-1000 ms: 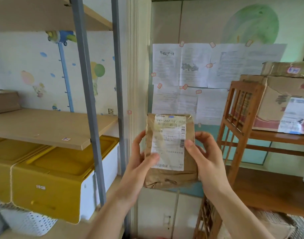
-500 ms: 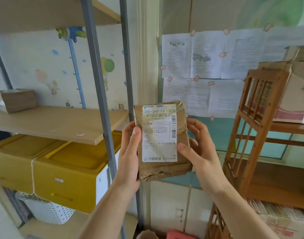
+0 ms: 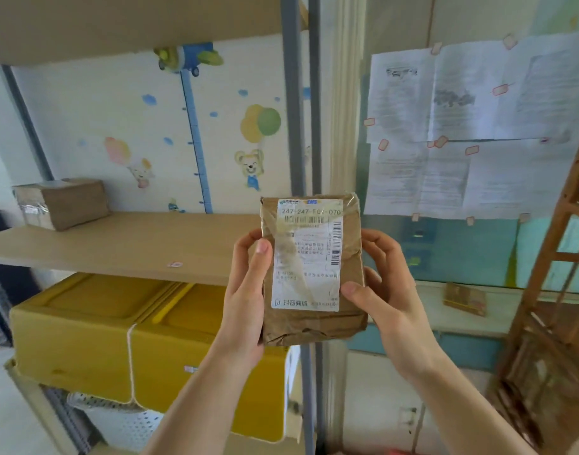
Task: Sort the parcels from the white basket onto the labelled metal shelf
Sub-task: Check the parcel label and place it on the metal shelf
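A brown paper parcel [image 3: 350, 257] with a white shipping label and clear tape stands upright in front of me, label facing me. My left hand [image 3: 247, 290] grips its left edge, thumb on the front. Its right edge and lower corner rest in my right hand [image 3: 385, 290]. Just behind and to the left runs the metal shelf [image 3: 123, 244] with wooden boards and grey posts; a small label sticker [image 3: 175, 264] sits near the board's front edge. A brown box parcel [image 3: 63, 201] rests at the shelf's far left. Part of a white perforated basket [image 3: 117, 418] shows at the bottom left.
Two yellow-lidded bins [image 3: 117, 330] fill the level under the shelf board. Taped paper sheets [image 3: 472, 126] cover the wall behind the parcel. A wooden rack [image 3: 551, 290] stands at the right, and a small brown packet [image 3: 465, 298] lies on a ledge beside it.
The view has swung left and moved closer to the shelf. The parcel stays upright in both hands, now in front of the shelf's right post. The cardboard boxes on the wooden rack have left the frame.
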